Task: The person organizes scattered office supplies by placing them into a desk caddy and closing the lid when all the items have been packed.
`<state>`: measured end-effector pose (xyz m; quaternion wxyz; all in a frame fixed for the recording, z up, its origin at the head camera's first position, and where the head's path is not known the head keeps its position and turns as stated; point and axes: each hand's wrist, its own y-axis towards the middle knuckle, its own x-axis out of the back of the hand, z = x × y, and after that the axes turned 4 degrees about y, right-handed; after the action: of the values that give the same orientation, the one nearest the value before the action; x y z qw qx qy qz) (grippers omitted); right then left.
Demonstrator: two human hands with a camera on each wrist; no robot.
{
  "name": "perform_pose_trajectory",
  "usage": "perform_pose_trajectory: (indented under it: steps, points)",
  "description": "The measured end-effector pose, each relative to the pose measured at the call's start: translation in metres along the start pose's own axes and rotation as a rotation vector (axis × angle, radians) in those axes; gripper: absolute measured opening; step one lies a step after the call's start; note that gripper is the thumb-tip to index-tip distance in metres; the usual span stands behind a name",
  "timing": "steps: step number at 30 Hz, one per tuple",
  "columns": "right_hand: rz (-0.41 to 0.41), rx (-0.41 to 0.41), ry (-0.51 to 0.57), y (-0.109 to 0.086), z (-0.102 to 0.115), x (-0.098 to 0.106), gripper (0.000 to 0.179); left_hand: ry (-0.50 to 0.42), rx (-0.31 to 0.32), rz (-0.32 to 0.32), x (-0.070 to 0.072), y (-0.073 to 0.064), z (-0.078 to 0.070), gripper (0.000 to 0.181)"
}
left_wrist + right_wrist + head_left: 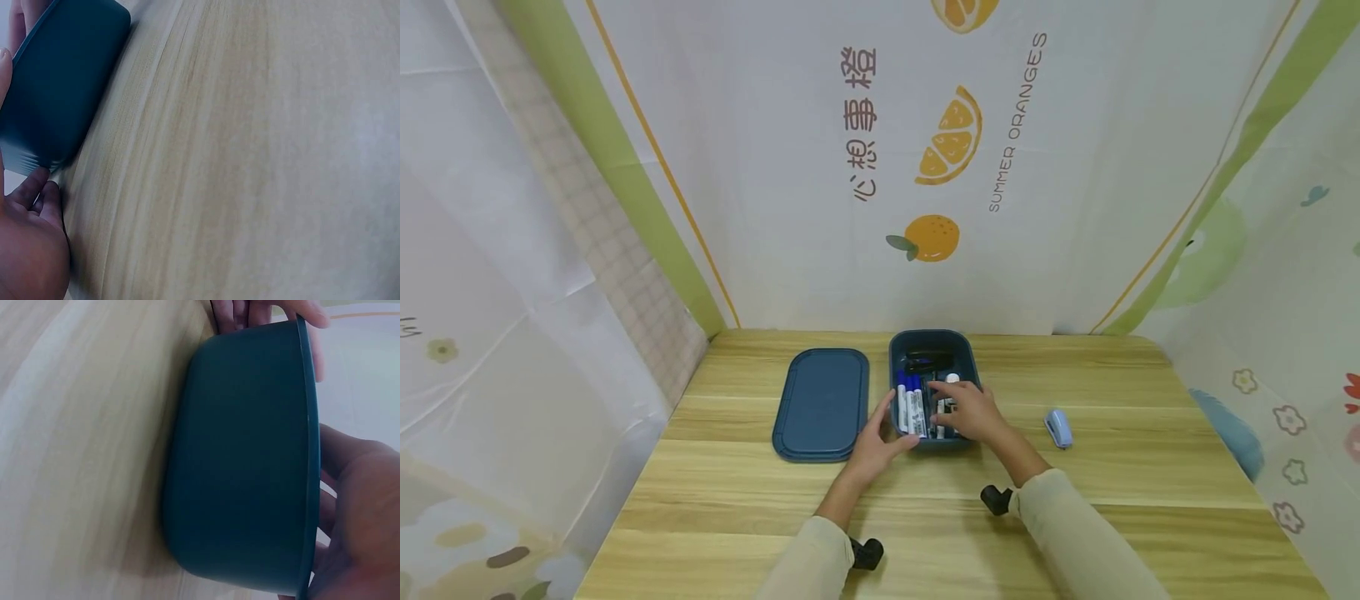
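A dark blue plastic box stands uncovered on the table, holding white markers with blue caps, black items at its far end and a white-topped item. My left hand grips the box's near left corner, thumb at the front rim and fingers along the left side. The right hand reaches over the right part of the box, its thumb and forefinger spread apart above the contents. In the right wrist view, the box wall hides its fingertips.
The matching blue lid lies flat left of the box. A small light-blue stapler rests on the wooden table to the right. A printed curtain hangs behind the table.
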<state>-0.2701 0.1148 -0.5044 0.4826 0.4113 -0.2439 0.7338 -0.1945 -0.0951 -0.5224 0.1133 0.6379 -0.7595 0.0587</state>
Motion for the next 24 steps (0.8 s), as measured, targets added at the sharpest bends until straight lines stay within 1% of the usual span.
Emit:
perform_pose_trajectory:
  steps: [3, 5, 8, 12, 15, 18, 22, 24]
  points:
    - [0.044, -0.005, -0.079, -0.001, 0.001, -0.001, 0.061, 0.005, -0.004, -0.013, -0.003, 0.005, 0.013, 0.083]
    - [0.062, 0.001, -0.133, -0.001, 0.002, -0.001, 0.061, 0.011, 0.007, -0.023, -0.005, 0.008, 0.022, 0.084]
    - [0.083, 0.011, -0.194, -0.002, 0.003, -0.002, 0.061, 0.029, 0.002, -0.034, -0.006, 0.010, 0.027, 0.083]
    - [0.097, 0.019, -0.222, -0.002, 0.004, -0.003, 0.061, 0.055, -0.035, -0.044, -0.006, 0.010, 0.029, 0.082]
    - [0.101, 0.029, -0.240, -0.002, 0.004, -0.003, 0.061, 0.049, -0.038, -0.038, -0.006, 0.009, 0.028, 0.082]
    - [0.106, 0.037, -0.248, -0.003, 0.004, -0.002, 0.060, 0.005, -0.010, -0.017, -0.003, 0.004, 0.012, 0.083]
    - [0.114, 0.031, -0.252, -0.004, 0.005, -0.001, 0.056, -0.014, -0.006, 0.006, 0.002, -0.003, -0.009, 0.081]
    - [0.116, 0.029, -0.260, -0.004, 0.005, -0.001, 0.054, -0.011, -0.012, 0.007, 0.002, -0.002, -0.008, 0.081]
